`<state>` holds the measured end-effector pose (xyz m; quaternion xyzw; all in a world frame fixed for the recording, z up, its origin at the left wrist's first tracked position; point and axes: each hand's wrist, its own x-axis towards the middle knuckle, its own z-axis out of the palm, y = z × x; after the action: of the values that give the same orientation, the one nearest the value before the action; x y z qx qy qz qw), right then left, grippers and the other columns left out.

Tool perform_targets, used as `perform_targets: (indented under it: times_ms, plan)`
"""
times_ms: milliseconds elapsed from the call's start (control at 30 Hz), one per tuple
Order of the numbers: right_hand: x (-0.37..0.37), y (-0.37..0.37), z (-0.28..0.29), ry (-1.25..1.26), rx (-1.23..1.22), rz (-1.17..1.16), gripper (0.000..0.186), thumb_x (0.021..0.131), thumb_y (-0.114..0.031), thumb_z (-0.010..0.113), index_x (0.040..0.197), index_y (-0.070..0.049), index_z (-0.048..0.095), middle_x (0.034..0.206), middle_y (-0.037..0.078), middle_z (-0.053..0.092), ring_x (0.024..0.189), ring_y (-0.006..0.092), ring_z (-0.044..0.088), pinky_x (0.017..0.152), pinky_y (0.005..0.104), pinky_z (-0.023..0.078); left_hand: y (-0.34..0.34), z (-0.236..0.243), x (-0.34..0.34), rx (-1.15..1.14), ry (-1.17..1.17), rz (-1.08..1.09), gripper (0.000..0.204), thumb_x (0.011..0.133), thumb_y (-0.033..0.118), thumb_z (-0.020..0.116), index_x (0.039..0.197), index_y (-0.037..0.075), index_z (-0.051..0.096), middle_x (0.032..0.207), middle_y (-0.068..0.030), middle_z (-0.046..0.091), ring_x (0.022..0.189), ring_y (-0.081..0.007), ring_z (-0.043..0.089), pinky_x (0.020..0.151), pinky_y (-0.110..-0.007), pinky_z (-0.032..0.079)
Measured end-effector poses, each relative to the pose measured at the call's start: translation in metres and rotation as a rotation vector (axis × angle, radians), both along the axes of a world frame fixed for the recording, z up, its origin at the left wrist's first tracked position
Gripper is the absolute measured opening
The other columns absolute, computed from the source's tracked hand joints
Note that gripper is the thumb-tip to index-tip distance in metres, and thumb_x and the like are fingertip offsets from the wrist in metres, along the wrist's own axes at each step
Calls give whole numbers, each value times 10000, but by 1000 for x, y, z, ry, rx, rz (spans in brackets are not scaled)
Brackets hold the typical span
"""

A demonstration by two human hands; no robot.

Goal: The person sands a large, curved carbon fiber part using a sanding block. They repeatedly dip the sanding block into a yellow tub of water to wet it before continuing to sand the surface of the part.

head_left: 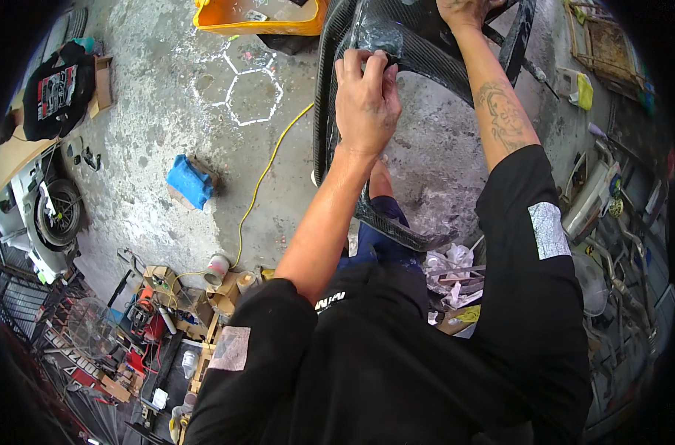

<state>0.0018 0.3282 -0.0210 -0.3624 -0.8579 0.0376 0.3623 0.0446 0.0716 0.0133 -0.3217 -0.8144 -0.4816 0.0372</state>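
Note:
A large black carbon-fibre part (434, 63) with openings and a long curved edge stands before me at the top of the view. My left hand (367, 100) is closed on it, its fingers bent over the inner edge next to a shiny, wet-looking patch (374, 35). Whether anything small sits under those fingertips is hidden. Farther right, my right hand (467, 11) reaches the upper side of the same part. The picture's top edge cuts it off, so its fingers barely show.
A yellow bin (259, 28) stands beyond the part. Along the concrete floor runs a yellow cord (267, 167), near a blue-covered block (190, 182). At left, another person (59, 89) is by a motorcycle wheel (59, 211). Tools and boxes crowd the lower left; metal pipes (619, 274) lie right.

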Motion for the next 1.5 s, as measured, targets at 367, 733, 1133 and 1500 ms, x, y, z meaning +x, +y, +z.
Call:
perform_targets:
  times_ms: [367, 733, 1133, 1500]
  plan:
    - [9, 5, 1, -12, 2, -19, 591, 961, -625, 636, 1481, -356, 555, 1703, 47, 328, 1545, 460, 263, 1178, 767, 167, -13, -4, 18, -12, 19, -36, 208, 874, 1, 751, 1063, 29, 667, 1024, -159, 608, 946, -372, 584, 824, -444, 490]
    - [14, 4, -2, 17, 26, 1, 588, 957, -609, 653, 1482, -362, 557, 1709, 36, 317, 1548, 455, 254, 1186, 763, 147, -46, 27, 10, 62, -158, 100, 197, 935, 57, 758, 1092, -17, 665, 1047, -145, 583, 902, -260, 616, 778, -350, 517]
    - [8, 0, 6, 5, -9, -13, 586, 958, -607, 650, 1482, -364, 551, 1707, 41, 321, 1551, 458, 246, 1193, 755, 136, -27, -3, 13, -73, -33, -102, 220, 879, -6, 753, 1079, 10, 661, 1083, -169, 625, 965, -383, 593, 836, -453, 499]
    - [3, 2, 2, 6, 34, -3, 564, 965, -591, 654, 1470, -352, 576, 1691, 80, 342, 1547, 457, 262, 1187, 753, 155, -4, 6, -9, -17, -3, -112, 268, 861, -33, 757, 1110, 30, 679, 1063, -171, 616, 970, -372, 600, 845, -451, 508]
